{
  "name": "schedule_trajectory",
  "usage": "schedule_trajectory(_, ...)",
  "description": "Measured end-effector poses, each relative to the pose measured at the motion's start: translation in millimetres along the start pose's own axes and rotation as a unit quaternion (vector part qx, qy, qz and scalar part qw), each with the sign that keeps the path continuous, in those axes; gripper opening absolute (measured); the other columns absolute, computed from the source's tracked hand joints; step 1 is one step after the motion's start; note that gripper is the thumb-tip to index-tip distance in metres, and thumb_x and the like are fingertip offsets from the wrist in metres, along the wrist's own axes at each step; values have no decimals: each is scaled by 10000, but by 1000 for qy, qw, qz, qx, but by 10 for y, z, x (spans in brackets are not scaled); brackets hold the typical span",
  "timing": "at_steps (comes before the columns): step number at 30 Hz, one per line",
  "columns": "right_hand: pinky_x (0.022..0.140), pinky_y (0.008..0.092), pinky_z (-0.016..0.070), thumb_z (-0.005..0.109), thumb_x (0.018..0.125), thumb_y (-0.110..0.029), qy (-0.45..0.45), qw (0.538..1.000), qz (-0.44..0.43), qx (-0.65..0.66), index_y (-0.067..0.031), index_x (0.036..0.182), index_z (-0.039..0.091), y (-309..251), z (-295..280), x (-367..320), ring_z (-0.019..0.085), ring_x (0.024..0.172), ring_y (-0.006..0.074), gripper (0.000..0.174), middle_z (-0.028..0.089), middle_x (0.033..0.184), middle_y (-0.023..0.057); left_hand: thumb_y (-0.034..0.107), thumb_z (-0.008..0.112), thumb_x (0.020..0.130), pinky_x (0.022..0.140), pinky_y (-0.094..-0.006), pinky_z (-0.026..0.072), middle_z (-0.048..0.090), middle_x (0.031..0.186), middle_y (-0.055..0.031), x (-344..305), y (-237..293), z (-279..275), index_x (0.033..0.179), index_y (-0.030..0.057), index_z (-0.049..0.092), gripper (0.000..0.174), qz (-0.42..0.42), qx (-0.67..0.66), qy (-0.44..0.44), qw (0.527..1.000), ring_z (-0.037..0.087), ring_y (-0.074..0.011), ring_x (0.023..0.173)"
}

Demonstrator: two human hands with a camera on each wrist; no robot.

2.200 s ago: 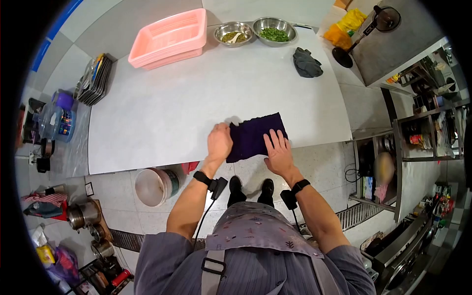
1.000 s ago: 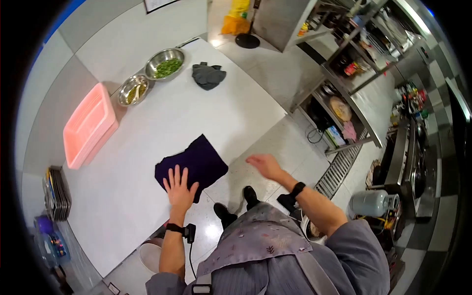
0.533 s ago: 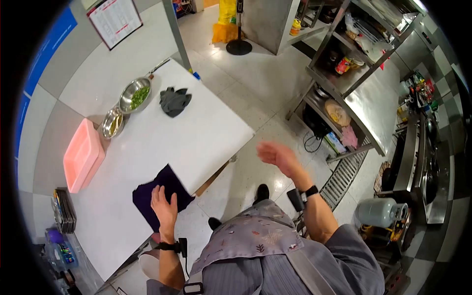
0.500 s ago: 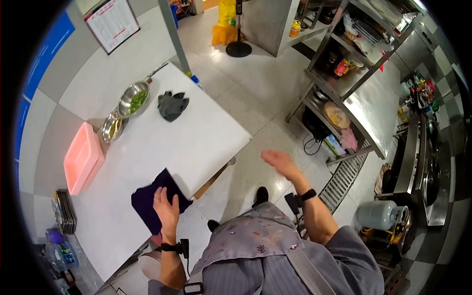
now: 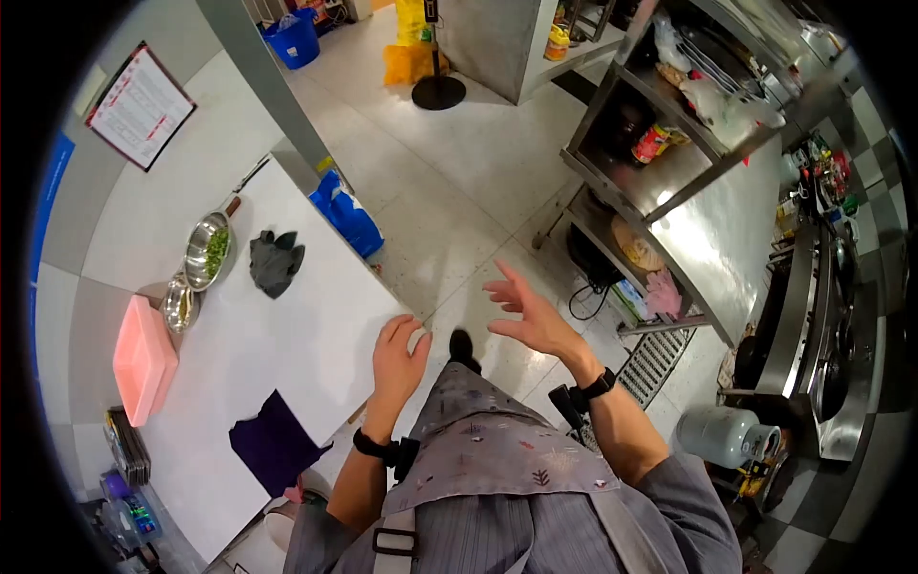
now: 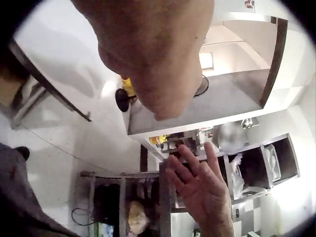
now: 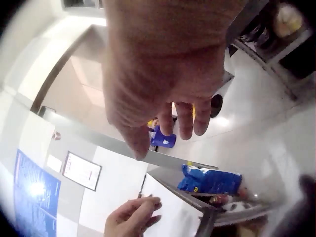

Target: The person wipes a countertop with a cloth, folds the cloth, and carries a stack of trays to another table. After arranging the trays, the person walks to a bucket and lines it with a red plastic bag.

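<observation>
The dark purple cloth (image 5: 275, 443) lies on the white table (image 5: 316, 344) at its near edge, with neither hand on it. My left hand (image 5: 397, 364) is raised beside the table's right corner, fingers loosely bent and holding nothing; the right wrist view also shows this left hand (image 7: 132, 217). Over the floor to the right, my right hand (image 5: 529, 314) is lifted with fingers spread and nothing in it. The left wrist view shows the right hand (image 6: 201, 190) with its fingers apart.
A grey cloth (image 5: 276, 263), two metal bowls (image 5: 207, 251) and pink trays (image 5: 143, 359) are on the table. Beyond its right edge stands a blue bag (image 5: 346, 215). A metal shelf unit (image 5: 660, 182) and a gas cylinder (image 5: 717, 435) stand at the right.
My left hand has left the purple cloth and moved right, near the right hand. The head view has turned right, and the cloth now lies lower left in it.
</observation>
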State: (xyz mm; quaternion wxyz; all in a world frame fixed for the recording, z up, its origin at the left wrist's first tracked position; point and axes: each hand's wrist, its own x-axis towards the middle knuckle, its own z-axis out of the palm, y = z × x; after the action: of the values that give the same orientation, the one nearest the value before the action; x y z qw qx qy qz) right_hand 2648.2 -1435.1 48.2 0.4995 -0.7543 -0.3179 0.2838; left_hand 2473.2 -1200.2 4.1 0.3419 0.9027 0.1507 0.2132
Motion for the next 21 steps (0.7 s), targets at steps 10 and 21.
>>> schedule_trajectory(10, 1101, 411, 499, 822, 844, -68, -177, 979, -27, 98, -159, 1721, 124, -351, -526, 1716, 616, 1284, 289, 1125, 590, 1498, 157, 206, 855, 850, 1007, -441, 514, 665, 1280, -180, 2081, 326, 590, 1191, 10, 644, 446, -6, -208, 27, 978, 642, -372, 1174)
schedule_trajectory(21, 1076, 379, 512, 720, 977, -137, -439, 877, 111, 163, -123, 1716, 94, -433, -792, 3483, 629, 1300, 251, 969, 552, 1524, 193, 176, 796, 893, 978, -466, 512, 657, 1214, -214, 2994, -685, 807, 1170, -1, 654, 358, -114, -126, 154, 973, 622, -428, 1156)
